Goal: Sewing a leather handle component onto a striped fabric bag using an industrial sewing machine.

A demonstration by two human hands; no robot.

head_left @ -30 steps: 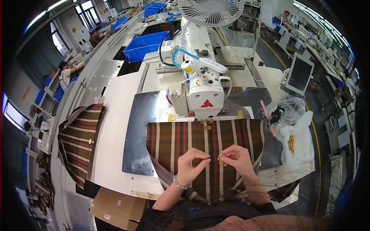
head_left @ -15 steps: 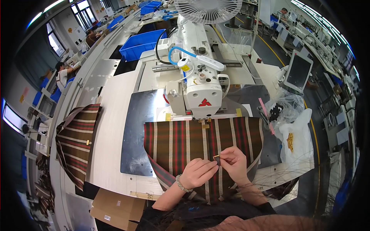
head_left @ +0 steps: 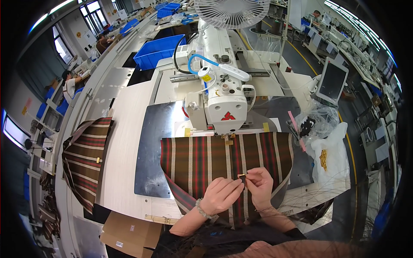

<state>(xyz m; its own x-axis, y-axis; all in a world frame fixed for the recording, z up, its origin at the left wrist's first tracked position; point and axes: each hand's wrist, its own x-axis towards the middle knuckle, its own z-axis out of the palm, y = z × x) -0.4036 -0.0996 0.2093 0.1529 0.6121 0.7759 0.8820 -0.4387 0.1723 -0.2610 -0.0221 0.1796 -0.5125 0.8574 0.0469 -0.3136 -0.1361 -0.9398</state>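
Note:
Between my two hands is a small dark tab with a gold-coloured edge (head_left: pixel 242 176). My left hand (head_left: pixel 219 195), with a beaded bracelet at its wrist, pinches the tab from the left. My right hand (head_left: pixel 260 184) has thumb and fingertips closed on its right side. Both hands are over a striped cloth (head_left: pixel 185 161) in brown, red and cream, lying on the metal plate of a white sewing machine (head_left: pixel 226 107). The cloth's far edge lies under a small brass-coloured foot (head_left: pixel 229 141). My fingers partly hide the tab.
At the left lies another folded striped cloth (head_left: pixel 88 159) bearing a small gold piece. On the right are a white bag (head_left: pixel 337 150) with a gold-coloured heap, and black pieces (head_left: pixel 307 125) in clear plastic. A screen (head_left: pixel 332 81) and blue bin (head_left: pixel 159 50) stand farther back.
My right hand has shifted slightly left and drawn its fingers closer around the tab. The left hand, the cloth and the machine look nearly the same.

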